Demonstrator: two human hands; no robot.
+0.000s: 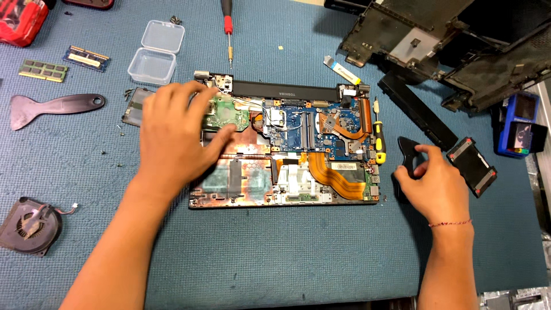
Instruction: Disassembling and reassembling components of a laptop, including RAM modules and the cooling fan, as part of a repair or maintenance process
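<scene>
head view: an opened laptop base (287, 155) lies flat in the middle of the blue table (287, 252), its circuit boards and orange ribbon cables bare. the left hand (175, 135) rests on the laptop's left part, fingers spread loosely, covering a small green board (229, 115); it grips nothing that can be seen. the right hand (433, 183) lies just right of the laptop, thumb and fingers closed on a black pry tool (408, 150). a yellow-handled screwdriver (379, 140) lies along the laptop's right edge. a cooling fan (28, 224) sits at the near left, a clear plastic box (156, 51) and a red screwdriver (228, 28) farther back.
</scene>
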